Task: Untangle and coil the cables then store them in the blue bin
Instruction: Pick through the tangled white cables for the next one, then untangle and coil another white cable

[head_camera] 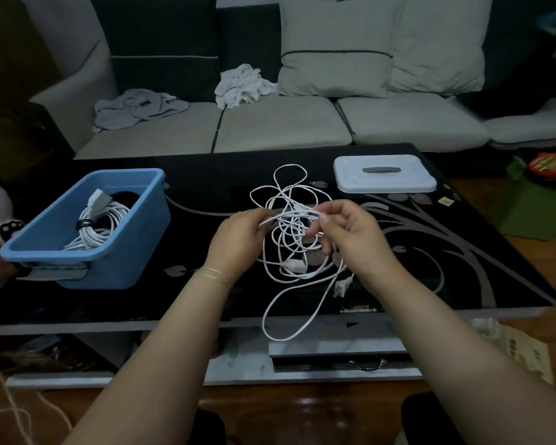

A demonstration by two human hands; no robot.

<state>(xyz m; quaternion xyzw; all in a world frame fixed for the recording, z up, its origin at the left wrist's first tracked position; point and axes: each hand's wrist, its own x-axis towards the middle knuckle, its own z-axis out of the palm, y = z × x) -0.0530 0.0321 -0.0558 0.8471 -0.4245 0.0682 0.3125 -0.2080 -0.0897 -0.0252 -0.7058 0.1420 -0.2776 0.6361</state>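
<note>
A tangled white cable (pixel 289 239) hangs in loops between my hands over the middle of the black table (pixel 206 187). My left hand (pixel 238 239) pinches strands at the tangle's left side. My right hand (pixel 350 232) pinches strands at its upper right. An inline switch (pixel 292 265) and a two-pin plug (pixel 341 286) dangle below, and one long loop (pixel 281 329) drops past the table's front edge. The blue bin (pixel 135 239) stands at the table's left, holding a coiled white cable (pixel 98 223) and a dark cable (pixel 124 197).
The bin's white lid (pixel 384 184) lies at the table's back right. A grey sofa (pixel 286 120) with crumpled cloths (pixel 241 85) runs behind the table. A drawer unit (pixel 341 358) sits under the table's front. Another cord (pixel 16 415) lies on the floor at lower left.
</note>
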